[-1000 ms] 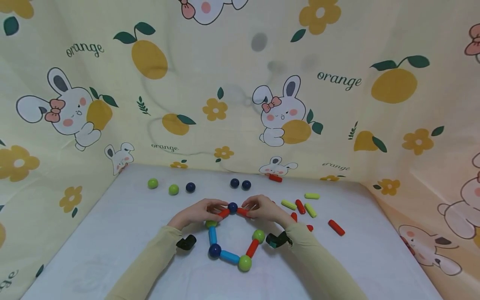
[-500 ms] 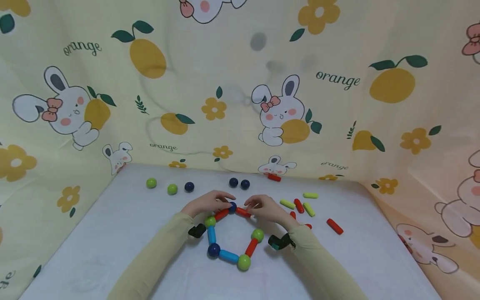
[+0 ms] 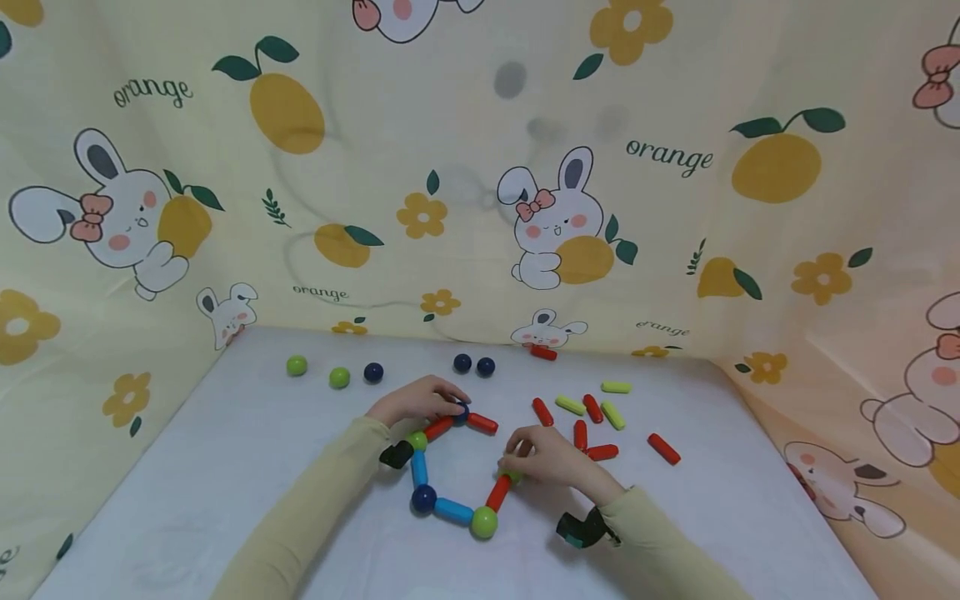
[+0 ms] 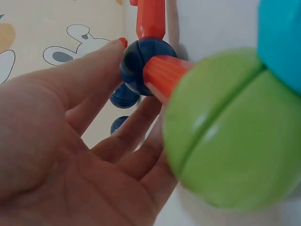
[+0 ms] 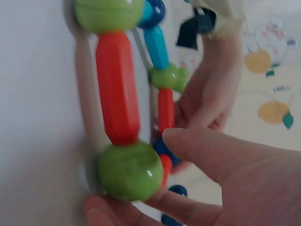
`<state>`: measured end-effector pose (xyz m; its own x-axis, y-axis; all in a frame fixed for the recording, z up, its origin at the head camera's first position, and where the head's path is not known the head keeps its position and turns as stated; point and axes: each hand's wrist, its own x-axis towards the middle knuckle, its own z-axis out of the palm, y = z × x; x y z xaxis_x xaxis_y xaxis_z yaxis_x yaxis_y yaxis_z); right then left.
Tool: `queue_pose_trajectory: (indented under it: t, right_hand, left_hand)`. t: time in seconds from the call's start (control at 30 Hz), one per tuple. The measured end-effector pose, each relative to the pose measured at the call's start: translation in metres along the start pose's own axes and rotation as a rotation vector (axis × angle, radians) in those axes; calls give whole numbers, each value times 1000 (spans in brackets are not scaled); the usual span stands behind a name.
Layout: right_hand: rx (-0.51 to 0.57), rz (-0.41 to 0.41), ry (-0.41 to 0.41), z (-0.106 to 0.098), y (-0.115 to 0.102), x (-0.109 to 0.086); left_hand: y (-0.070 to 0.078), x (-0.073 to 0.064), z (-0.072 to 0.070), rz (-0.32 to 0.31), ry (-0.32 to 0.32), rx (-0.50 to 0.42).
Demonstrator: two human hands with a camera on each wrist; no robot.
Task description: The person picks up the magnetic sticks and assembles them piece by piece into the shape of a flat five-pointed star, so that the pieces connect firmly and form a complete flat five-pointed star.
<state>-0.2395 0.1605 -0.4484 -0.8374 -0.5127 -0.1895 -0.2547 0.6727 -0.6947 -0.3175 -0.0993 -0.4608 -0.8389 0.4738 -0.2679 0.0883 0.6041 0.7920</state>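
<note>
A chain of balls and rods lies on the table as an unclosed ring. My left hand (image 3: 418,398) pinches the dark blue ball (image 4: 134,70) at its top, thumb on one side and fingers on the other. From that ball a red rod (image 3: 482,423) points right with a free end. My right hand (image 3: 551,457) is at the green ball (image 5: 130,169) on the ring's right end, fingers beneath it and thumb beside it. A red rod (image 5: 117,89) joins that ball to another green ball (image 3: 484,522). Blue rods (image 3: 453,510) and a dark blue ball (image 3: 423,498) form the lower left.
Loose red rods (image 3: 663,448) and yellow-green rods (image 3: 613,414) lie to the right. Along the back are green balls (image 3: 297,365) and dark blue balls (image 3: 462,362). A printed cloth (image 3: 420,275) stands behind the white table (image 3: 187,467).
My right hand has left the upper red rod and moved down to the right-end green ball. My left hand has shifted from the left red rod to the top dark blue ball.
</note>
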Motion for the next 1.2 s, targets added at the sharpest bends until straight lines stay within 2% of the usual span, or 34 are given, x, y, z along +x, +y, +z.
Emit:
queue_pose_trajectory:
  t: [0.17,0.43,0.63,0.87,1.2]
  right_hand:
    - [-7,7,19,6,-2,-2]
    - [31,-3,23,4,-1,0]
    - [62,-8,30,-1,3,4]
    - [128,-1,38,-2,12,11]
    - [144,-17,55,0,13,19]
  left_hand:
    - [-3,1,0,19,9,12]
    - [-5,1,-1,31,23,1]
    - [-10,-6,-2,32,32,-20]
    - [-19,-15,-1,60,46,-36]
    - [-24,-21,2,70,43,-47]
